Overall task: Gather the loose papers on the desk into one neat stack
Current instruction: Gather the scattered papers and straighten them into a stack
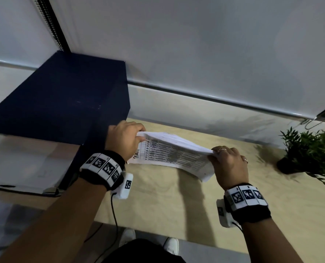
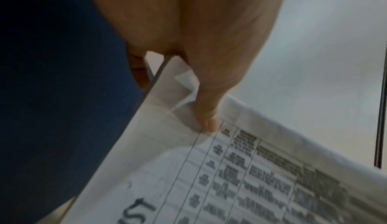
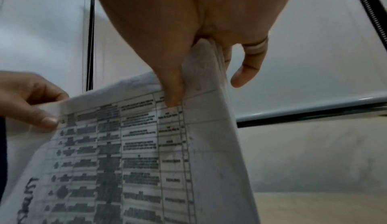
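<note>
A stack of papers (image 1: 174, 153) printed with a table stands on its lower long edge on the wooden desk (image 1: 163, 202), leaning toward me. My left hand (image 1: 124, 138) pinches its upper left corner, thumb on the printed side. My right hand (image 1: 229, 164) pinches the upper right corner. In the left wrist view the thumb presses the sheets (image 2: 240, 178) near a folded corner. In the right wrist view the thumb lies on the papers (image 3: 146, 153), the fingers sit behind them, and my left hand (image 3: 31, 101) shows at the far side.
A dark blue box (image 1: 66, 95) stands at the desk's left end, right beside my left hand. A small potted plant (image 1: 308, 150) sits at the right. A white wall with a rail runs behind the desk. A cable hangs off the front edge.
</note>
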A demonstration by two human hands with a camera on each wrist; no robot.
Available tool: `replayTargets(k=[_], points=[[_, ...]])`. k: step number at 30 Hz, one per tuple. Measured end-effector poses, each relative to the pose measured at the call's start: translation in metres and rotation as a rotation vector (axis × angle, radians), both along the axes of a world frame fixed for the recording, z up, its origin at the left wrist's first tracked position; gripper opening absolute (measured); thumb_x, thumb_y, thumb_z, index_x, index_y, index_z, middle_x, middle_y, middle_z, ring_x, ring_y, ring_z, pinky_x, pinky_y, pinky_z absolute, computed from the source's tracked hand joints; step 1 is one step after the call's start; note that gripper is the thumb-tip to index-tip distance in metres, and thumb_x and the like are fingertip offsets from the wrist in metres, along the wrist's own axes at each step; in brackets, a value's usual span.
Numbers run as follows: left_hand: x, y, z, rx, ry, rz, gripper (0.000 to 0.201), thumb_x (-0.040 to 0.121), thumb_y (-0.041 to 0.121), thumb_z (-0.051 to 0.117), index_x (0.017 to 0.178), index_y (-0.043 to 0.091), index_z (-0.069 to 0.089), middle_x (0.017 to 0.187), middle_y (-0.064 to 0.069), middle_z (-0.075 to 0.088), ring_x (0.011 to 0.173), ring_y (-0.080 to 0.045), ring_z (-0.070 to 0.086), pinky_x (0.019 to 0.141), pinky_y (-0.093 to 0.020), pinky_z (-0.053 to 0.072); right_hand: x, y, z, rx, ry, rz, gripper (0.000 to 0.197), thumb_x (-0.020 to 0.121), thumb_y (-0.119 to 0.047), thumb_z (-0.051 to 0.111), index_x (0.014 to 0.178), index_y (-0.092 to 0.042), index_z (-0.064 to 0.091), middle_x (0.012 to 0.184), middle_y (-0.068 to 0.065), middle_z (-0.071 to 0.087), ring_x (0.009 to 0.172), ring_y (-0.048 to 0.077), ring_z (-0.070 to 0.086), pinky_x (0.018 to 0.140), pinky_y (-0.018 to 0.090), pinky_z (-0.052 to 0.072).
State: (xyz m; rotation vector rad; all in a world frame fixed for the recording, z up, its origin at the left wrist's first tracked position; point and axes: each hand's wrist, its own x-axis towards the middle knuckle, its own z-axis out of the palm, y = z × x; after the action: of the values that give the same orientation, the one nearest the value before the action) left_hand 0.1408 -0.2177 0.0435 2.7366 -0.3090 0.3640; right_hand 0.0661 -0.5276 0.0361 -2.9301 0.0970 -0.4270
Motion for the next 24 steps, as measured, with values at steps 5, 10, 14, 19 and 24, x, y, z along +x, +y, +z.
replayTargets(k=[5, 10, 14, 19, 24], points=[[-0.004, -0.002, 0.006, 0.125, 0.256, -0.058, 0.021, 0.083, 0.028, 0.073, 0.1, 0.03, 0.062, 0.102, 0.01, 0.067, 0.1, -0.021, 0.06, 0.082, -0.038, 0.049, -0.001, 0.0, 0.008, 0.068, 0.195, -0.021, 0.02, 0.079, -0.027, 0.072, 0.097, -0.023, 0.066, 0.095, 0.001, 0.07, 0.093, 0.031, 0.063, 0.075, 0.037, 0.047], [-0.008, 0.007, -0.013, -0.565, 0.164, 0.057, 0.037, 0.07, 0.008, 0.084, 0.099, 0.022, 0.066, 0.091, 0.007, 0.066, 0.086, -0.009, 0.063, 0.079, -0.021, 0.051, 0.003, -0.021, -0.012, 0.634, 0.034, -0.11, 0.03, 0.074, -0.016, 0.079, 0.101, -0.016, 0.067, 0.084, 0.005, 0.069, 0.077, 0.022, 0.064, 0.067, 0.026, 0.048], [-0.027, -0.002, -0.041, -1.002, 0.297, 0.249, 0.039, 0.073, 0.001, 0.083, 0.099, 0.021, 0.062, 0.092, 0.013, 0.064, 0.076, 0.01, 0.065, 0.078, -0.015, 0.054, 0.005, -0.013, -0.028, 1.087, 0.02, -0.179, 0.053, 0.074, -0.002, 0.081, 0.12, -0.015, 0.056, 0.089, -0.001, 0.064, 0.072, 0.003, 0.063, 0.063, 0.01, 0.051], [-0.022, -0.009, -0.054, -1.049, 0.374, 0.363, 0.013, 0.081, 0.014, 0.079, 0.084, 0.02, 0.068, 0.084, 0.008, 0.073, 0.079, -0.013, 0.074, 0.08, -0.035, 0.06, 0.016, 0.004, -0.036, 1.003, -0.012, -0.25, 0.016, 0.078, -0.009, 0.079, 0.088, -0.012, 0.067, 0.078, 0.002, 0.068, 0.068, 0.003, 0.066, 0.071, 0.029, 0.052], [-0.04, -0.029, -0.039, -1.046, -0.027, 0.335, 0.023, 0.084, 0.013, 0.077, 0.08, 0.031, 0.063, 0.078, 0.017, 0.068, 0.071, 0.008, 0.064, 0.069, -0.016, 0.052, 0.003, 0.019, -0.032, 0.992, -0.228, -0.24, 0.02, 0.079, -0.005, 0.077, 0.095, -0.007, 0.065, 0.083, -0.006, 0.066, 0.073, -0.02, 0.06, 0.071, -0.001, 0.042]])
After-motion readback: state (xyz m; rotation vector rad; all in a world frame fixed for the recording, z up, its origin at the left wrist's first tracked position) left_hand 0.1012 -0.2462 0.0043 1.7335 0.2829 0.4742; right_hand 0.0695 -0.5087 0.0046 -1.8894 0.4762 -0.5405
